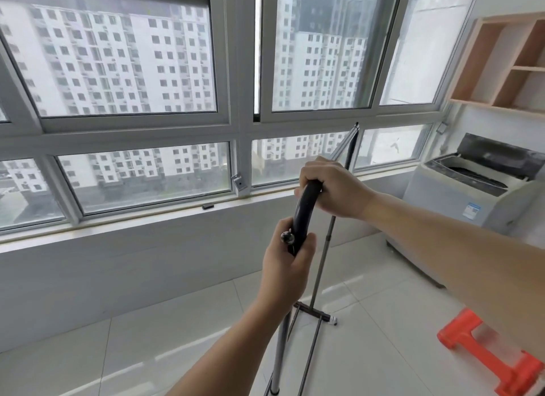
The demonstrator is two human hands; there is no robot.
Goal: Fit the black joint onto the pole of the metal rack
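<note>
A curved black joint (pixel 305 208) with a small round knob (pixel 286 237) on its lower end sits between my two hands in the middle of the head view. My left hand (pixel 287 265) grips the joint's lower end where it meets the near silver pole (pixel 281 348). My right hand (pixel 330 187) wraps around the joint's upper end and the top rail (pixel 346 141). The rack's far upright pole (pixel 323 257) runs down to a dark base bar (pixel 314 311) on the floor. The meeting point of joint and pole is hidden under my left fingers.
A window wall with a white sill (pixel 147 218) runs across the back. A washing machine (pixel 469 195) stands at the right under a wooden shelf unit (pixel 507 65). An orange plastic stool (pixel 489 354) lies on the white tiled floor (pixel 147 351) at lower right.
</note>
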